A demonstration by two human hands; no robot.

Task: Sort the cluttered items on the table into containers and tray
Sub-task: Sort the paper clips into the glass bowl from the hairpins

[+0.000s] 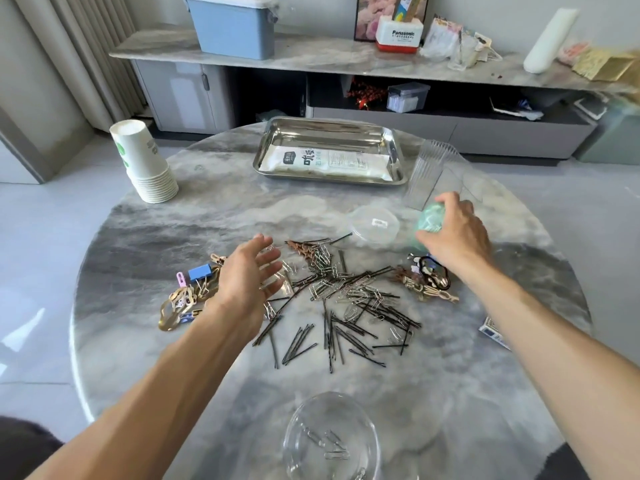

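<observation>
Nearest the camera, at table edge: clear round plastic bowl [332, 441] w/ a few silver paper clips inside, resting on round grey marble-pattern table [145, 244]. Beyond it, table centre: scattered pile of black bobby pins [346, 327] mixed w/ loose silver paper clips [360, 292]. L of pile: tan rubber bands [176, 306], blue binder clip [200, 271], small pink clip [181, 278], all close together. R edge of table: blue-and-white printed card pack [493, 332], partly hidden by R forearm. R of pile: black hair tie [433, 268] and brown claw-type hair clips [426, 289], touching each other. Left hand [246, 282] hovers over L side of pile, palm facing inward, fingers spread and relaxed, holding nothing. Right hand [457, 233] further out, fingers curled around pale green translucent object [431, 218]; object blurred, type cannot be told. Just L of that hand: clear round plastic lid [374, 225] w/ small white label, flat on table. Behind hand: stack of clear square plastic containers [433, 174], tilted. Far L: stack of white paper cups w/ green print [143, 161], upside down. Far centre: rectangular stainless steel tray [329, 133] holding white printed flat pouch [325, 162]. Past table: grey marble-top sideboard [311, 57] w/ blue plastic bin [235, 26].
</observation>
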